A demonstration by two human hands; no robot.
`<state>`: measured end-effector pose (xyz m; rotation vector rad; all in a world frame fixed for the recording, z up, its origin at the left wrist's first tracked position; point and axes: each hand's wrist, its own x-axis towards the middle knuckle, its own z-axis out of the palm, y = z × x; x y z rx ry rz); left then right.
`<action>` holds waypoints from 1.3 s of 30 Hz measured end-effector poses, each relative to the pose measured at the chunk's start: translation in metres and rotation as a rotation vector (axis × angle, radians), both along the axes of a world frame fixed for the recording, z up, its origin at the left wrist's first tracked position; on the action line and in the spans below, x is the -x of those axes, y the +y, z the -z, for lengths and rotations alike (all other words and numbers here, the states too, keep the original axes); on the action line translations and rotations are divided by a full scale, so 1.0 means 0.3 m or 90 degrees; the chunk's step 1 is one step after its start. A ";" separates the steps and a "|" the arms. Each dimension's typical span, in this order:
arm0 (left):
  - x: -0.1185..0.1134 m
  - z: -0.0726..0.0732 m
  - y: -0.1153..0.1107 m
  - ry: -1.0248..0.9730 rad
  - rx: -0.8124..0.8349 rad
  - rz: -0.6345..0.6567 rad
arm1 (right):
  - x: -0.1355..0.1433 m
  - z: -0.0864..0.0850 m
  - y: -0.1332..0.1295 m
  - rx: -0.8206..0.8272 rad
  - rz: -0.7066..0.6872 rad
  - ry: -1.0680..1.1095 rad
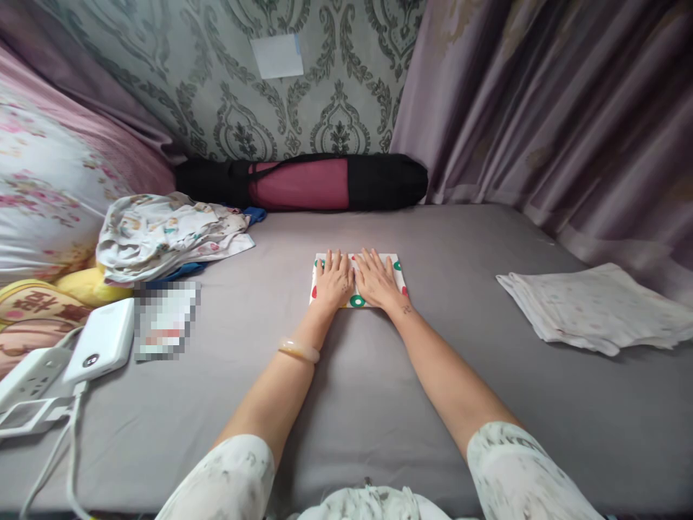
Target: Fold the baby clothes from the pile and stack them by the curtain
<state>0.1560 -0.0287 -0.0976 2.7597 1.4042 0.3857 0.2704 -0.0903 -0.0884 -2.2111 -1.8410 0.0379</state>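
A flat white rectangle with green rings and red spots (357,301) lies on the grey sheet in the middle; whether it is folded cloth or something stiffer I cannot tell. My left hand (335,280) rests flat on its left half, fingers stretched away from me. On the right half my right hand (376,278) lies palm down, fingers slightly spread. The two hands sit side by side and cover much of the patterned surface. A pale bangle (299,350) circles my left wrist.
Folded patterned white cloth (595,307) lies at the right. Crumpled printed clothing (173,235), a white power bank (102,339) and a power strip with cables (35,379) are at the left. Along the wall stretches a black and maroon bag (300,184). Purple curtains (541,108) hang at the right.
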 end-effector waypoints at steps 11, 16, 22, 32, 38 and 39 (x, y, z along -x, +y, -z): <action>0.000 -0.011 0.003 0.035 0.025 0.018 | -0.012 0.008 0.016 0.064 -0.009 0.027; 0.003 -0.011 0.016 0.011 0.008 0.022 | -0.025 0.011 0.018 0.045 0.017 0.015; 0.000 -0.001 0.020 0.036 0.042 0.024 | -0.025 0.024 0.022 0.061 0.015 0.018; 0.005 0.002 0.026 0.012 0.059 -0.066 | -0.038 0.022 0.018 0.048 0.111 0.017; 0.009 -0.005 0.026 0.011 0.069 -0.065 | -0.045 0.027 0.022 0.065 0.114 0.025; 0.011 -0.008 0.025 0.008 0.069 -0.070 | -0.049 0.024 0.020 0.064 0.120 0.030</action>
